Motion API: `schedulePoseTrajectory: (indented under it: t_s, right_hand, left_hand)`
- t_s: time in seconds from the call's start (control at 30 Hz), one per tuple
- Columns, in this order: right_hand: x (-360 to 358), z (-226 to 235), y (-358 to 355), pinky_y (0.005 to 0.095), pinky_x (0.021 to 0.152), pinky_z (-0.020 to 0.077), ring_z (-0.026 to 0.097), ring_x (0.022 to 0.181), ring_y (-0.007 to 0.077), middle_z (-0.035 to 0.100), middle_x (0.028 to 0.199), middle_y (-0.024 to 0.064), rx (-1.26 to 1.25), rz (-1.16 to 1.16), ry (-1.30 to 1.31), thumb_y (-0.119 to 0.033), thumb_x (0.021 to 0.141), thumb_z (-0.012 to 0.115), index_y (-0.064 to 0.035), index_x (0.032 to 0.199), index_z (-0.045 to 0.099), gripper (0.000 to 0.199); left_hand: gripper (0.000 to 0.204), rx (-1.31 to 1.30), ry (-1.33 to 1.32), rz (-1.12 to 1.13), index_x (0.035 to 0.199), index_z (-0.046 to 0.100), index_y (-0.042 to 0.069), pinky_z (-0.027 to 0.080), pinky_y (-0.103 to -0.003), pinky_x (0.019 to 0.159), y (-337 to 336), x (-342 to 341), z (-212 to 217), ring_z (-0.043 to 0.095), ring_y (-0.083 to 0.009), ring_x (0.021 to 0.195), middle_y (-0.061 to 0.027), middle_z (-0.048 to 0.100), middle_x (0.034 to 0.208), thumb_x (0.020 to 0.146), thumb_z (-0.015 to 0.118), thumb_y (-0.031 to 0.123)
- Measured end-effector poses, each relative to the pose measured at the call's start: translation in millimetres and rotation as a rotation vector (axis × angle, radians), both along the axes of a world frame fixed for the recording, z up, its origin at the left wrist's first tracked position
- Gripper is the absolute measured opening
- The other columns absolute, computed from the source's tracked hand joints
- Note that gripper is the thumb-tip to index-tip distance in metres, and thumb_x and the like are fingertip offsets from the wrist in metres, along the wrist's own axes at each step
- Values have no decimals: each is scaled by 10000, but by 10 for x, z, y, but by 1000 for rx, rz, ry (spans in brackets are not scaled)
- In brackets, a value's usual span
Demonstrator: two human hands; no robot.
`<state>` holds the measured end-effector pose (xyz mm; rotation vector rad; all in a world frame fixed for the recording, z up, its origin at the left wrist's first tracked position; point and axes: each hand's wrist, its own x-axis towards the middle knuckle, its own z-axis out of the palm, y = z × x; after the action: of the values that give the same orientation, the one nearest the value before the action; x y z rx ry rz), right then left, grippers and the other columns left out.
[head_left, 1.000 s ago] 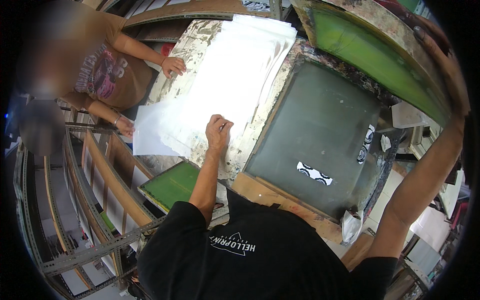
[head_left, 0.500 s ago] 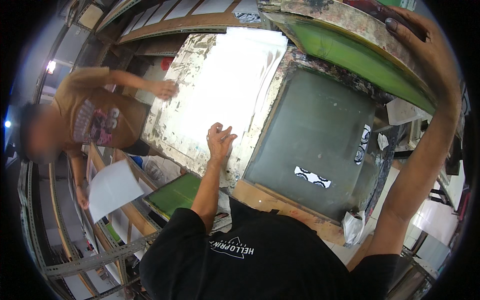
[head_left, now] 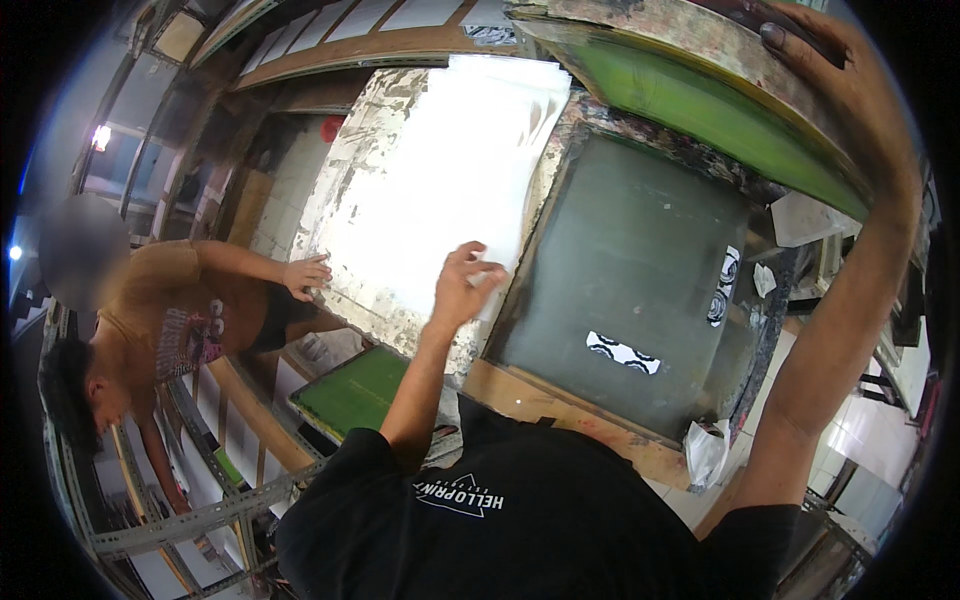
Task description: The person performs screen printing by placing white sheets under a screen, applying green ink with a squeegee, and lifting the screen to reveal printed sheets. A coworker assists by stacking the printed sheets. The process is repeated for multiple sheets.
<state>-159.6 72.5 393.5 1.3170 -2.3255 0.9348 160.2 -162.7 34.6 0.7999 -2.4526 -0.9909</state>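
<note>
At the upper right, my right hand (head_left: pixel 850 80) is closed around the edge of a raised screen-printing frame (head_left: pixel 690 50) with green mesh (head_left: pixel 690 115); its thumb lies on the frame and its other fingers are partly hidden. My left hand (head_left: pixel 467 287) is held over the lower right part of a stack of white paper sheets (head_left: pixel 470 150), its bent fingers apart and nothing visible in them. Right of the stack is a grey printing bed (head_left: pixel 630 240), with two pieces of black-and-white patterned paper (head_left: pixel 623 353) on it.
A co-worker's hand (head_left: pixel 305 277) rests at the left edge of the paint-stained table (head_left: pixel 345 170); the other arm reaches down toward a metal rack (head_left: pixel 200 530). Another green screen (head_left: pixel 355 392) stands lower left. A crumpled white bag (head_left: pixel 706 453) sits by the bed's near corner.
My left hand has moved right, toward the stack's edge by the bed. The co-worker has bent down toward the rack, and the sheet that person carried no longer shows in that hand.
</note>
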Motion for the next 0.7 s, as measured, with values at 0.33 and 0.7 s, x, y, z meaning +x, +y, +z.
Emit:
schedulePoseTrajectory:
  t_s: [0.33, 0.7]
  right_hand:
    - [-66, 200, 50, 333, 744, 540, 696, 793, 213, 767, 922, 176, 132, -15, -49, -361, 844, 812, 25, 1088, 768, 458]
    - [-256, 182, 129, 358, 791, 577, 738, 865, 283, 763, 1011, 223, 168, 8, -134, -519, 818, 811, 43, 1121, 757, 640]
  left_hand:
    - [649, -311, -191, -639, 1517, 511, 232, 118, -677, 1223, 1056, -1193, -695, 175, -447, 1548, -85, 290, 1678, 936, 643, 490]
    - [698, -351, -177, -1053, 1514, 510, 238, 75, -644, 1253, 1841, -2176, -698, 146, -403, 1563, -66, 279, 1682, 895, 688, 510]
